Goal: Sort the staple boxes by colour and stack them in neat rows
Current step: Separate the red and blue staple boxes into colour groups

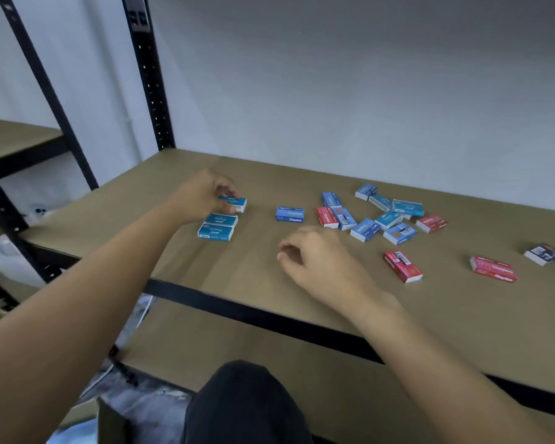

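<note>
My left hand [202, 195] pinches a teal staple box [236, 203] at the far end of a short row on the brown shelf [173, 251]. Two more teal boxes [218, 225] lie just in front of it. My right hand [314, 257] hovers over the shelf with its fingers loosely curled, holding nothing. A blue box [289, 214] lies alone in the middle. A mixed heap of blue, teal and red boxes [382, 216] lies to the right. A red box [402, 265] and a red pair [493, 269] lie nearer the front.
A black-and-white box [542, 254] lies at the right edge. Black uprights [148, 72] stand at the shelf's back left corner, with a white wall behind. The black front rail [269, 318] runs below my arms, above a lower shelf. My dark-clothed knee [244, 402] is at the bottom.
</note>
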Demonstrator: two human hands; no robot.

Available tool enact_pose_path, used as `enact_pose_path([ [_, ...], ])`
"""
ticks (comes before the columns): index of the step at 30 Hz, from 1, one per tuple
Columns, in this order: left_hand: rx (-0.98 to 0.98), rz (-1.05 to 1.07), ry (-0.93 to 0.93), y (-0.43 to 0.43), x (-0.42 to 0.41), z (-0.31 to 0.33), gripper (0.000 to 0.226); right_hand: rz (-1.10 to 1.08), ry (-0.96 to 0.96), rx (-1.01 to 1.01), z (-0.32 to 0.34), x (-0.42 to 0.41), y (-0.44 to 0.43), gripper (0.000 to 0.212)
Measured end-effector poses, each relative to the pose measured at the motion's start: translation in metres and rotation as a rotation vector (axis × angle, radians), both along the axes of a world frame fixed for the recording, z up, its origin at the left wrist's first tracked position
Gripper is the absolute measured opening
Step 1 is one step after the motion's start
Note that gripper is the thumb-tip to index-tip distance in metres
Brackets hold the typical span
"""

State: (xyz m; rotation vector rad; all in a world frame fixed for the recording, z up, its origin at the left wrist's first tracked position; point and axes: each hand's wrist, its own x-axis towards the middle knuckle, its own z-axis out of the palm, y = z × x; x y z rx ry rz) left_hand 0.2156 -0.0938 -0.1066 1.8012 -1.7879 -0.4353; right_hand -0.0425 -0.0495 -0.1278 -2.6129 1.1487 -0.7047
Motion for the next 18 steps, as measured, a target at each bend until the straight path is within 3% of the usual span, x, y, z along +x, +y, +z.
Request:
enact_pose_path([
  [7,0.032,-0.060,-0.022,-0.011,0.017,-0.011,0.017,-0.040,0.096,0.017,-0.008,0.011,-0.006,0.025],
  [18,-0.048,-0.038,-0.050,-0.011,0.011,-0.016,0.017,-0.068,0.092,0.010,-0.009,0.012,-0.009,0.026],
])
